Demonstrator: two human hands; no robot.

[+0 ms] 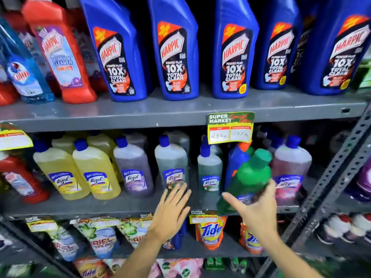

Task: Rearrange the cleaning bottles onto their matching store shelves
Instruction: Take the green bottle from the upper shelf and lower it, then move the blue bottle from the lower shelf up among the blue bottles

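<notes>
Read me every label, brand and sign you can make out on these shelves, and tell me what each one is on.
"HARPIC POWER PLUS 10X TOTAL CLEAN": blue bottles, top shelf.
"HARPIC": red bottle.
"Lizol": yellow bottles, middle shelf.
"SUPER MARKET": price tag; its handwritten prices are unclear.
"Tide": orange pouch.
"ARIEL": pouch.
Green bottle in right hand: label blurred.

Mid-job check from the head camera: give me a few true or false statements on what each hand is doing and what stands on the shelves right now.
1. The right hand holds a green bottle, tilted, in front of the middle shelf. True.
2. The left hand grips a yellow Lizol bottle. False: it is open, fingers spread, holding nothing, close to a grey-green Lizol bottle.
3. Blue Harpic bottles stand upright along the top shelf. True.
4. The Tide pouch sits on the top shelf. False: it is on the shelf below the Lizol bottles.
5. The green bottle has a blue cap. False: its cap is green.
</notes>
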